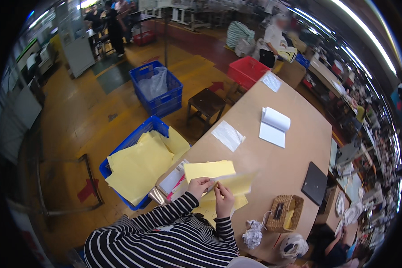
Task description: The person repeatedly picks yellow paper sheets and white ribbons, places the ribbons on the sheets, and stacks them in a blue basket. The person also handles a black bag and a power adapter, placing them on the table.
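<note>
At the near left edge of the table, my left hand (199, 187) pinches the end of a pale yellow sheet (240, 184). My right hand (224, 201) grips the same sheet close beside it, fingers closed. The sheet's free end stretches to the right and is smeared by motion. Beneath and behind it lie a yellow piece (209, 169) and more yellow material on the tabletop (248, 156). By my left forearm, a blue crate (125, 153) on the floor bears large yellow sheets (143, 165) that spill over its rim.
Toward the right are a wicker basket (294, 207), a crumpled white bundle (252, 234) and a black flat board (314, 183). An open notebook (272, 134) lies farther back. A stool (206, 105), another blue crate (165, 105) and a red crate (247, 71) stand beyond the table's left edge.
</note>
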`<state>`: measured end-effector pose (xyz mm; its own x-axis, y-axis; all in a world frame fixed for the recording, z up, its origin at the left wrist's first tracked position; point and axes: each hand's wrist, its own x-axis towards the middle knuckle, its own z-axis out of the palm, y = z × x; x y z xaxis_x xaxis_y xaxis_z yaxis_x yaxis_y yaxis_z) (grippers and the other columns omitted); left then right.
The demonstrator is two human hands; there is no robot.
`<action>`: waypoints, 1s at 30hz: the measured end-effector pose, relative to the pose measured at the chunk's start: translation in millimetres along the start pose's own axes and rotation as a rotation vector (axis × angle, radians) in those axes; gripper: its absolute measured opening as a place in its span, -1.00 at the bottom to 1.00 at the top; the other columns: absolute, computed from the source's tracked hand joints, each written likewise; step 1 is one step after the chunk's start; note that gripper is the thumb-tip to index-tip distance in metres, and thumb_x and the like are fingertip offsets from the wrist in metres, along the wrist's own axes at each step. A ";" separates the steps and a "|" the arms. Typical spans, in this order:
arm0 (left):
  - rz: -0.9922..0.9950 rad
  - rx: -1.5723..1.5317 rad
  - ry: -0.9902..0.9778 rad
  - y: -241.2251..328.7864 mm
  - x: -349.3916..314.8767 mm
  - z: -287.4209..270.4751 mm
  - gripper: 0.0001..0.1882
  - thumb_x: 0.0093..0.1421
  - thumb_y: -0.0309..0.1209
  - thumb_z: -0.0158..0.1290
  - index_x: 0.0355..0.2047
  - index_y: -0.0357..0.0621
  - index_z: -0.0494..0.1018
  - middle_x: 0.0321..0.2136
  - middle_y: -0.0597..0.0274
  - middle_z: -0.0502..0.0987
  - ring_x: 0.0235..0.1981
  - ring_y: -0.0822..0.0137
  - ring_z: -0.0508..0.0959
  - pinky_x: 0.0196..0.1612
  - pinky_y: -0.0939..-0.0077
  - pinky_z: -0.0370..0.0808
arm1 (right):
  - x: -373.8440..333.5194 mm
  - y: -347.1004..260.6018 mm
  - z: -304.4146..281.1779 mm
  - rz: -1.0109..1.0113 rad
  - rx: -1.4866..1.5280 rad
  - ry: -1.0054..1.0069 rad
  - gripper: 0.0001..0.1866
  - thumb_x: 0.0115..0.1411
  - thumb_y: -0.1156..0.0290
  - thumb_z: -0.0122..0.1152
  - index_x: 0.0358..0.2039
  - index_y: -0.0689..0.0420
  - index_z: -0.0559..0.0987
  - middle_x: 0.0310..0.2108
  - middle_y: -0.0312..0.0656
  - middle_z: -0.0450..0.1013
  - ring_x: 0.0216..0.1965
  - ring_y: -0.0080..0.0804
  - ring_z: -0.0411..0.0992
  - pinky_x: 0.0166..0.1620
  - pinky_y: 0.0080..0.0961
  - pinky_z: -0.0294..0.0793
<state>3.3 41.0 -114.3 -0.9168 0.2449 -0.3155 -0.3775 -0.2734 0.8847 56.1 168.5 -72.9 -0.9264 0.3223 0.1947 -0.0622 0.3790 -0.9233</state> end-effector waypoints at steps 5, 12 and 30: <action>0.086 -0.009 0.047 16.2 -32.2 15.0 -0.78 0.24 -0.48 0.09 -0.14 -0.35 0.54 -0.31 0.22 0.59 -0.28 0.49 0.57 -0.16 0.65 0.56 | 5.6 -20.5 4.9 -0.059 0.080 0.039 -0.78 0.09 0.58 0.28 -0.21 0.28 0.65 -0.43 -0.14 0.52 -0.41 -0.47 0.48 -0.29 -0.60 0.45; 0.029 -0.029 -0.037 15.3 -38.4 22.1 -0.76 0.25 -0.51 0.07 -0.10 -0.36 0.52 -0.27 0.17 0.59 -0.24 0.43 0.58 -0.11 0.61 0.56 | -10.1 -19.9 -3.8 0.061 0.171 0.091 -0.83 0.07 0.58 0.30 -0.28 0.29 0.66 -0.44 -0.13 0.55 -0.44 -0.45 0.53 -0.31 -0.61 0.50; 0.450 0.472 -0.171 60.6 -74.7 47.1 -0.74 0.23 -0.61 0.02 -0.07 -0.31 0.51 -0.22 0.06 0.61 -0.19 0.34 0.62 -0.06 0.52 0.56 | -25.6 -55.9 -29.5 -0.095 0.061 0.235 -0.89 -0.04 0.62 0.28 -0.45 0.29 0.53 -0.44 -0.10 0.47 -0.36 -0.34 0.46 -0.23 -0.50 0.43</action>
<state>55.1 50.0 -21.0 -0.9232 0.3564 0.1435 0.1696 0.0430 0.9846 94.2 164.7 -16.5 -0.8038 0.4834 0.3468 -0.1740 0.3665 -0.9140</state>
